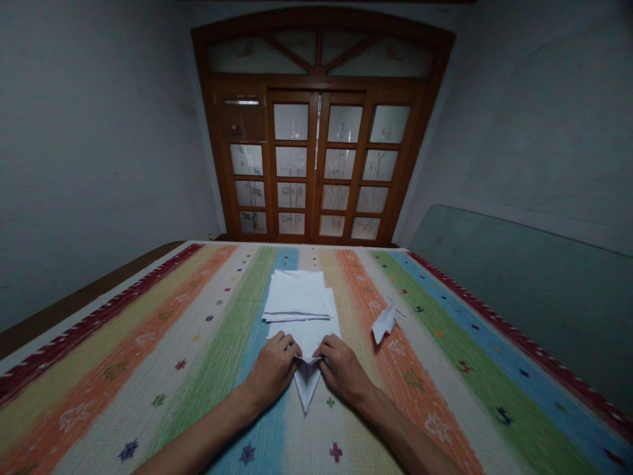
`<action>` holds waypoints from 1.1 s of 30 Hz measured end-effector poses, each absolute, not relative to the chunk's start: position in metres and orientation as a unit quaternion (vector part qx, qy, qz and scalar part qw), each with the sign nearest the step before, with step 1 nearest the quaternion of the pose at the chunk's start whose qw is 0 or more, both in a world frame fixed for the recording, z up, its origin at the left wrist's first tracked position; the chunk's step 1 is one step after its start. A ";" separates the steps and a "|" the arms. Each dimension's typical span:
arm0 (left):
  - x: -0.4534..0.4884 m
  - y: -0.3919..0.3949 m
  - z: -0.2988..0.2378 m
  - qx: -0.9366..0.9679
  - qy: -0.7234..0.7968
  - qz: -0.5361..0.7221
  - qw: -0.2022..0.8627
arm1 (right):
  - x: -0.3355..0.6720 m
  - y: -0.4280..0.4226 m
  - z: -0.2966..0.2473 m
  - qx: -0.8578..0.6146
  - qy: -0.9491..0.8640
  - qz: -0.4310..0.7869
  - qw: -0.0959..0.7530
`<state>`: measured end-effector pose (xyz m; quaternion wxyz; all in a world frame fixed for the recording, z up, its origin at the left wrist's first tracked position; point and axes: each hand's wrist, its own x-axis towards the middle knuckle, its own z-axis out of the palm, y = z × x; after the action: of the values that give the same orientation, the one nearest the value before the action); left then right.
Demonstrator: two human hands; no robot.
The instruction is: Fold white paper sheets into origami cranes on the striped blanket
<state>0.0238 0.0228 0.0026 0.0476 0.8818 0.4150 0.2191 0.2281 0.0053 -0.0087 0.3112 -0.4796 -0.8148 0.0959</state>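
Between my hands is a folded piece of white paper (pixel 307 384), kite-shaped, its narrow point toward me and its upper edge lifted. My left hand (pixel 277 364) pinches its upper left corner, fingers closed. On the opposite corner, my right hand (pixel 342 365) is closed in the same way. Just beyond the hands lie stacked white paper sheets (pixel 297 292), with a slightly offset sheet showing under them. Off to the right rests a folded white paper figure (pixel 384 323) with thin pointed ends.
A striped, multicoloured cloth (pixel 208 369) covers the table. Past its far edge stands a wooden door with glass panes (pixel 316 165). A grey-green panel (pixel 519 264) leans along the right wall.
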 end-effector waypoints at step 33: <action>0.010 0.019 0.003 0.853 0.415 0.295 0.118 | 0.233 0.000 0.007 -0.541 -0.778 0.139 0.287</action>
<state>0.0101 0.0193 0.0031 0.1179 0.8528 0.4146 0.2949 0.2332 -0.0005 0.0071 0.2875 -0.5409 -0.7781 0.1391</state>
